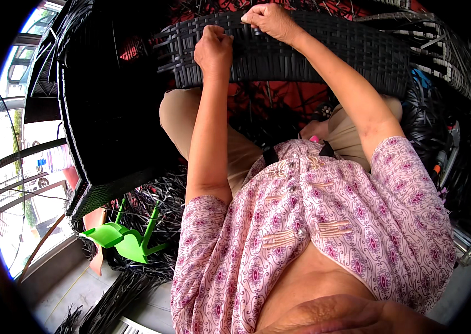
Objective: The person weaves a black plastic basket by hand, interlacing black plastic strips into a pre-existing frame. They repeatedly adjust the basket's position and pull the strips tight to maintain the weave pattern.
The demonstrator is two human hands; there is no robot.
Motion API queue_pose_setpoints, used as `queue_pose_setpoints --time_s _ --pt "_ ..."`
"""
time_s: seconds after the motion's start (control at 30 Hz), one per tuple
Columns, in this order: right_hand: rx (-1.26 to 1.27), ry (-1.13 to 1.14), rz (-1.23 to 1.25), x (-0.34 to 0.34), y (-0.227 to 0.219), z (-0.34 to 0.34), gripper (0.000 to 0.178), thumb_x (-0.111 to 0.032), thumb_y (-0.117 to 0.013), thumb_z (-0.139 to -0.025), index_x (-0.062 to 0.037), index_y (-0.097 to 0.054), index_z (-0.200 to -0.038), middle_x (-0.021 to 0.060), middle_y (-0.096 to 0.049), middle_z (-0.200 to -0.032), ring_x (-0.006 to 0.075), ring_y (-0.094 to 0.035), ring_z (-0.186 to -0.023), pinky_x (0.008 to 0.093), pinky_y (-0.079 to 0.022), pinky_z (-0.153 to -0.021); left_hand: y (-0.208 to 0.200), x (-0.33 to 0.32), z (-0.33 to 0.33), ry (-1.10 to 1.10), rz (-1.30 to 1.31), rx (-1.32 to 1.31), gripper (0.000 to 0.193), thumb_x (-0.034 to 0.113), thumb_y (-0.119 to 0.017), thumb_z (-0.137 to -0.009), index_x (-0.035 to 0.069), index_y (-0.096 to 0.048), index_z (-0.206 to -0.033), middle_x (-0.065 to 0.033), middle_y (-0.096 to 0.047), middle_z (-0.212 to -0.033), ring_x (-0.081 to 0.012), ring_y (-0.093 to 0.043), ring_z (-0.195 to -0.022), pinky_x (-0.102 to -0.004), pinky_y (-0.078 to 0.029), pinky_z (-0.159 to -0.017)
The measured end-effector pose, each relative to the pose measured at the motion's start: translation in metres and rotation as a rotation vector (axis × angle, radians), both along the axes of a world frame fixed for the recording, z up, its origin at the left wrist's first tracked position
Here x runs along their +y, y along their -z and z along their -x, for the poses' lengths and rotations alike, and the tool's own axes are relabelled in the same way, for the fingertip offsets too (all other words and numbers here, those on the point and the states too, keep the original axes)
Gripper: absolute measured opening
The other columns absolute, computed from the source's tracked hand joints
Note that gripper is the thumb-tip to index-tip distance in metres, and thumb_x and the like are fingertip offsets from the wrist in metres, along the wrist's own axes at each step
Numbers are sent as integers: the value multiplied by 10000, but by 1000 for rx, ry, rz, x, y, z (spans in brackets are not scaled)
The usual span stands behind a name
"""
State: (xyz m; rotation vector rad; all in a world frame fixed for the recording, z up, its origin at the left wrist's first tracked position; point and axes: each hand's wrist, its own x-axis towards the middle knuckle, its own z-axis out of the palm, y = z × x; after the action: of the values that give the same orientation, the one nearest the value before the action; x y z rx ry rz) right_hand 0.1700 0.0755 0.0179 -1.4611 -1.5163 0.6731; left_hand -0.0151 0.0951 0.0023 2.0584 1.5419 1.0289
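Note:
A curved black woven panel (307, 55) lies across in front of me, above my bent knees, with loose strip ends sticking out at its left. My left hand (214, 51) is closed in a fist over the panel's left part, fingers curled inward. Slightly farther off, my right hand (273, 23) pinches with thumb and fingers at the panel's far edge. A small dark bit shows beneath its fingers. Whatever either hand grips is too thin or too hidden to name.
A large black woven piece (113, 111) stands at my left, beside a window. Bright green plastic pieces (129, 239) rest on tangled black strips (157, 217). Greyish woven work (435, 50) is at the far right, above a black bundle (427, 108). Red material (280, 92) shows beneath.

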Motion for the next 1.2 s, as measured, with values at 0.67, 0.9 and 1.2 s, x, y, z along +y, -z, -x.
queue_pose_setpoints --time_s 0.67,0.9,1.2 --pt "-498 199 35 0 8 40 230 -197 -578 -783 -20 -724 -799 226 -702 -841 384 -699 -871 479 -556 -793 5 -1 -8 -81 -76 -42 232 137 -624 -791 75 -683 -1006 -143 -726 -911 -347 -695 -864 -424 -535 -798" --pt "-602 141 46 7 5 42 213 -201 -617 -809 -22 -725 -848 221 -706 -892 390 -694 -885 485 -556 -790 9 -1 -8 -46 -76 -98 246 127 -615 -783 45 -651 -1012 -163 -725 -895 -359 -693 -860 -446 -533 -795" --pt "-730 165 69 9 3 53 168 -174 -645 -806 -53 -741 -873 187 -722 -928 356 -705 -916 470 -560 -782 17 10 -2 10 65 -248 320 96 -668 -746 -21 -662 -1044 -154 -741 -944 -289 -712 -883 -364 -545 -821"
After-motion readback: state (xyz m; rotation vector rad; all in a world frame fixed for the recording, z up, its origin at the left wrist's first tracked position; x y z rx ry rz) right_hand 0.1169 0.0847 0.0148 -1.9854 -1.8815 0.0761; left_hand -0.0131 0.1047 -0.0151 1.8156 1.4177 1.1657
